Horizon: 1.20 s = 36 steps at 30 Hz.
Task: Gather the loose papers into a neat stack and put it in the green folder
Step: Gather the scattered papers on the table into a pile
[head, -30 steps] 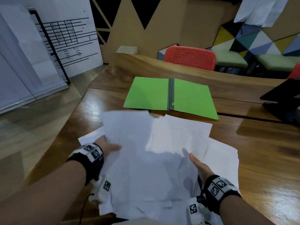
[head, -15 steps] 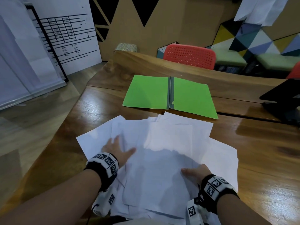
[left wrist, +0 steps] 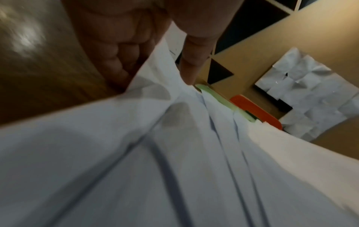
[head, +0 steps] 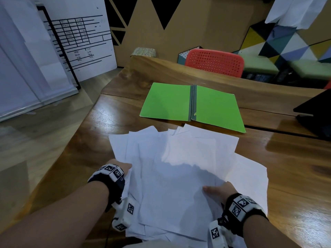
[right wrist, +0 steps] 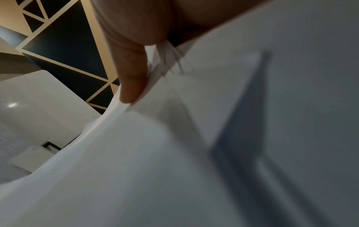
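Several loose white papers lie fanned and overlapping on the wooden table in front of me. My left hand grips their left edge, thumb on top and fingers under the sheets. On the right side, my right hand pinches the papers with its thumb on top; its fingers are hidden beneath. The green folder lies open and flat just beyond the pile, grey spine in the middle, nothing on it.
A red perforated chair stands behind the table's far side. A dark device sits at the right edge. A whiteboard with a chart leans at the left, across open floor.
Both hands went from pressing flat on the pile to gripping its left and right edges. The sheets are drawn closer together and slightly raised.
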Available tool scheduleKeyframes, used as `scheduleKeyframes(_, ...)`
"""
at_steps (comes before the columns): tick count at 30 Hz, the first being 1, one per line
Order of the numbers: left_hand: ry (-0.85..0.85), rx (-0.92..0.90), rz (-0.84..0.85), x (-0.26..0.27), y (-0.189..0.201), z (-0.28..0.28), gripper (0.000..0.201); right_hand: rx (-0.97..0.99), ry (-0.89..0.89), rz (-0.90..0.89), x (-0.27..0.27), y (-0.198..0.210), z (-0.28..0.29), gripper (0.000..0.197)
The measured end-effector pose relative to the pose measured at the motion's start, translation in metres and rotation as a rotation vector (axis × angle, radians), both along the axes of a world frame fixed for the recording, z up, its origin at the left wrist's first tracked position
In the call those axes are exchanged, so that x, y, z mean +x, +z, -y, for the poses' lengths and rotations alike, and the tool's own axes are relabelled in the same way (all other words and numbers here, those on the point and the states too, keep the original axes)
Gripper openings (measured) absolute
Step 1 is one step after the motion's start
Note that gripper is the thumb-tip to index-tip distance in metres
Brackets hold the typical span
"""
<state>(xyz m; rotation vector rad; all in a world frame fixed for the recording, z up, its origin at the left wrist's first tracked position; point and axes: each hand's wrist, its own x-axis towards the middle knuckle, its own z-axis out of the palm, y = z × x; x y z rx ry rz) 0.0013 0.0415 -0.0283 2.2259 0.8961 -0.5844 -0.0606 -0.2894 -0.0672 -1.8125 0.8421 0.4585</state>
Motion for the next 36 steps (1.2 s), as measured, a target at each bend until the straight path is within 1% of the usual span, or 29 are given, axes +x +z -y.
scheduleKeyframes(2,-0.081,-0.025,-0.04,-0.002,0.002,0.007,0.026,-0.009,-0.002,-0.002,-0.001,0.002,0.0,0.058)
scheduleKeyframes(3,-0.102,-0.065,-0.036,-0.004,0.002,0.01,0.032,-0.019,-0.001,-0.002,-0.001,0.002,0.0,0.059)
scheduleKeyframes(4,-0.106,-0.133,-0.025,-0.005,-0.002,0.013,0.046,-0.03,0.006,-0.004,-0.001,0.003,-0.001,0.06)
scheduleKeyframes(5,-0.074,-0.201,-0.024,-0.008,-0.002,0.017,0.057,-0.032,0.013,-0.006,-0.001,0.003,-0.001,0.064)
scheduleKeyframes(6,-0.045,-0.229,-0.011,-0.009,-0.005,0.02,0.06,-0.027,0.021,-0.007,-0.001,0.003,-0.001,0.068)
scheduleKeyframes(8,-0.053,-0.202,-0.003,-0.013,-0.006,0.022,0.053,-0.029,0.028,-0.013,-0.001,0.002,-0.001,0.076)
scheduleKeyframes(10,-0.022,-0.168,0.045,-0.01,-0.009,0.014,0.051,-0.047,0.038,-0.017,-0.001,0.001,-0.001,0.083)
scheduleKeyframes(13,0.045,-0.112,0.123,-0.003,0.0,-0.004,0.046,-0.081,0.06,-0.026,0.0,-0.005,0.0,0.109)
scheduleKeyframes(14,0.072,-0.084,0.159,0.0,0.006,-0.01,0.047,-0.087,0.059,-0.02,0.0,-0.007,0.001,0.115)
scheduleKeyframes(15,0.101,-0.06,0.201,0.004,0.011,-0.017,0.05,-0.084,0.065,-0.027,0.0,-0.007,0.001,0.117)
scheduleKeyframes(17,0.147,-0.047,0.306,0.012,0.028,-0.027,0.055,-0.07,0.048,-0.03,0.0,-0.008,0.001,0.114)
scheduleKeyframes(20,0.205,-0.083,0.518,0.019,0.064,-0.035,0.044,-0.043,0.034,-0.044,0.0,-0.005,0.001,0.106)
scheduleKeyframes(24,0.252,-0.113,0.649,0.015,0.123,-0.032,0.036,0.028,-0.009,-0.04,0.002,-0.003,0.001,0.09)
scheduleKeyframes(25,0.263,-0.101,0.695,0.014,0.133,-0.03,0.035,0.031,0.0,-0.035,0.003,-0.004,0.001,0.09)
scheduleKeyframes(28,0.338,-0.063,0.873,0.017,0.156,-0.028,0.039,-0.013,0.008,-0.019,0.005,-0.009,0.003,0.099)
scheduleKeyframes(29,0.372,-0.056,0.911,0.018,0.162,-0.028,0.043,-0.016,0.014,-0.022,0.005,-0.01,0.003,0.097)
scheduleKeyframes(31,0.34,-0.07,0.91,0.025,0.161,-0.029,0.05,-0.011,0.019,-0.048,0.004,-0.009,0.001,0.091)
scheduleKeyframes(32,0.288,-0.085,0.88,0.03,0.153,-0.03,0.052,-0.009,0.005,-0.052,0.005,-0.012,0.002,0.092)
scheduleKeyframes(34,0.119,-0.085,0.756,0.033,0.134,-0.019,0.052,0.008,0.015,-0.061,0.005,-0.013,0.003,0.092)
scheduleKeyframes(35,0.05,-0.086,0.695,0.032,0.122,-0.011,0.052,0.009,0.018,-0.056,0.004,-0.006,0.001,0.084)
scheduleKeyframes(36,0.01,-0.104,0.629,0.03,0.108,-0.003,0.051,0.023,0.005,-0.033,0.004,-0.003,0.002,0.073)
